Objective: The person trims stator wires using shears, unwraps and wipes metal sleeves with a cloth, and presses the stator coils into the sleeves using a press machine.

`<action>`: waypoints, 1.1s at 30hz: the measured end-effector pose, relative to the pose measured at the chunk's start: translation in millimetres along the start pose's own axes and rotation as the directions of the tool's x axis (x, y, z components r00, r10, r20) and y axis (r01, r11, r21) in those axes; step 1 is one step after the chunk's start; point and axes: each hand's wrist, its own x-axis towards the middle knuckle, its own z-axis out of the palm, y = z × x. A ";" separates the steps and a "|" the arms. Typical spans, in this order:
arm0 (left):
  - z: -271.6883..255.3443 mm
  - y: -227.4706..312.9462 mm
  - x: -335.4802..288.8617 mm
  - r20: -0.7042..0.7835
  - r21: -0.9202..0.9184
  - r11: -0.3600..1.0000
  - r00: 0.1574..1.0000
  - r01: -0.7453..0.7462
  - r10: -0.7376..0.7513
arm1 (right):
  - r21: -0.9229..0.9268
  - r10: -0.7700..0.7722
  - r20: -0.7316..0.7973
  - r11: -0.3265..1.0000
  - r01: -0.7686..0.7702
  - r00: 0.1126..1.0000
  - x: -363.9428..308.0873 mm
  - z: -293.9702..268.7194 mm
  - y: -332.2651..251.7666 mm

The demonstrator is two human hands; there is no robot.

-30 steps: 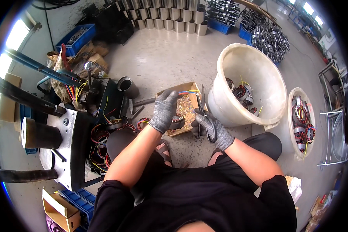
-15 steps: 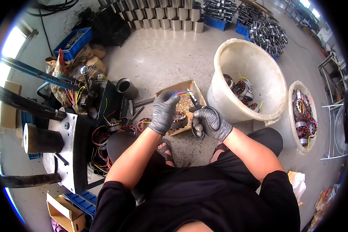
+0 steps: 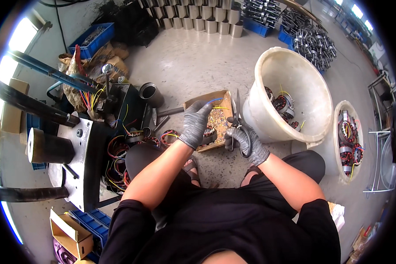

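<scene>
My left hand (image 3: 195, 124), in a grey work glove, is closed on thin wires (image 3: 214, 100); blue and yellow ends stick out past the fingertips. Below it sits a ring-shaped motor stator (image 3: 210, 135), partly hidden by the hand, at the cardboard box. Scissors (image 3: 236, 115) are gripped in my gloved right hand (image 3: 252, 144), blades pointing away from me and standing apart from the wires. Beneath both hands lies the shallow cardboard box (image 3: 199, 98), strewn with small coloured wire clippings. Whether the held wires run to that stator cannot be made out.
A large white tub (image 3: 255, 110) holding several stators stands at right, with a smaller filled tub (image 3: 336, 152) beyond it. More stators (image 3: 117, 147) lie by my left knee, near a metal press (image 3: 90, 163). A hammer (image 3: 169, 112) and a dark metal cylinder (image 3: 150, 93) lie left of the box.
The scissors have drawn back right from the wires, and their blades have turned more upright. Red no longer shows among the wire ends. My left hand keeps its grip.
</scene>
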 end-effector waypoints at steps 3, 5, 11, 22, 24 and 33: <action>-0.7 -0.7 -1.9 0.012 0.011 1.000 1.000 -0.011 0.011 | -0.055 0.120 0.033 0.991 -0.118 0.992 -5.7 6.1 -8.0; -0.6 -0.5 -2.5 -0.001 0.011 1.000 1.000 0.025 -0.025 | 0.077 0.223 0.054 0.971 -0.227 0.973 -10.0 11.7 -12.5; -2.6 -1.8 -3.5 0.089 0.080 0.997 0.996 -0.021 0.014 | -0.010 0.185 0.044 0.983 -0.185 0.982 -0.7 13.4 -26.8; 4.5 5.6 -10.1 0.158 0.150 0.985 0.985 -0.090 0.066 | 0.040 0.191 0.122 0.980 -0.197 0.974 2.1 6.2 -36.2; 7.2 4.3 -9.1 0.113 0.156 0.971 0.980 -0.180 0.163 | 0.082 0.211 0.150 0.971 -0.225 0.966 3.3 3.1 -31.3; 2.1 2.9 -7.9 0.047 0.220 0.966 0.991 -0.133 0.126 | 0.220 0.419 0.223 0.858 -0.464 0.880 -4.8 12.9 -34.0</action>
